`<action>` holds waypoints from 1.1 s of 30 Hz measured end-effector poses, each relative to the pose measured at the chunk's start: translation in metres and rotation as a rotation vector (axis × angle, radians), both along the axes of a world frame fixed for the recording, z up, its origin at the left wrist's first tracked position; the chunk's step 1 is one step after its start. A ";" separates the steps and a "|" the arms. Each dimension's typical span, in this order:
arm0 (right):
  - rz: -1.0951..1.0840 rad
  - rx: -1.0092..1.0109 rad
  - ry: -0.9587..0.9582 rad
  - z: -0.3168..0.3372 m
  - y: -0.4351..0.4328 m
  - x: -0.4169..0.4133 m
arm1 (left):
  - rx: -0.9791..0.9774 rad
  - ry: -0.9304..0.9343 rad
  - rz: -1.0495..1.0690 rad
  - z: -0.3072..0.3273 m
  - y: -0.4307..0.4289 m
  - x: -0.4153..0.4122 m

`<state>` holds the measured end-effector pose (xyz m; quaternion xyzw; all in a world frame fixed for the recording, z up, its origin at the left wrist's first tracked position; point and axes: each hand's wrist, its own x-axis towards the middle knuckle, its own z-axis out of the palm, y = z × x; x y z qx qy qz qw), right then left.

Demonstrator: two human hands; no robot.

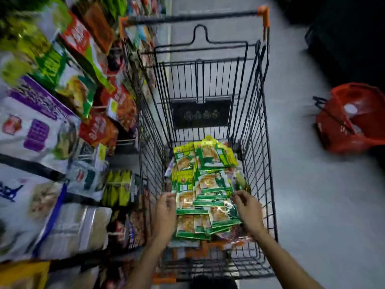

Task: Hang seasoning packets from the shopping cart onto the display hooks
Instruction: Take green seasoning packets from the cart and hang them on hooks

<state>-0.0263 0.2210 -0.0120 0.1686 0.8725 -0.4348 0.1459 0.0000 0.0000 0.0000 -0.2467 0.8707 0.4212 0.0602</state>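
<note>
Two hands in the shopping cart (pixel 252 122): I see left hand (pixel 165 213) and right hand (pixel 248 209) apparently pinching the seasoning packets (pixel 205 182); blur hides fingertips.

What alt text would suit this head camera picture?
A left hand and a right hand reach into a black wire shopping cart at a pile of green seasoning packets. Shelves of packaged food stand left; a red basket lies on the floor right.
</note>
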 end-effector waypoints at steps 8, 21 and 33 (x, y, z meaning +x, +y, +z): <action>0.013 0.165 -0.085 -0.090 -0.023 -0.064 | -0.025 -0.219 -0.002 -0.109 0.004 -0.041; 0.064 0.400 -0.325 -0.158 -0.032 -0.115 | 0.020 -0.348 0.097 -0.154 0.009 -0.077; 0.051 0.173 -0.534 -0.145 -0.031 -0.105 | 0.317 -0.393 0.251 -0.150 -0.002 -0.074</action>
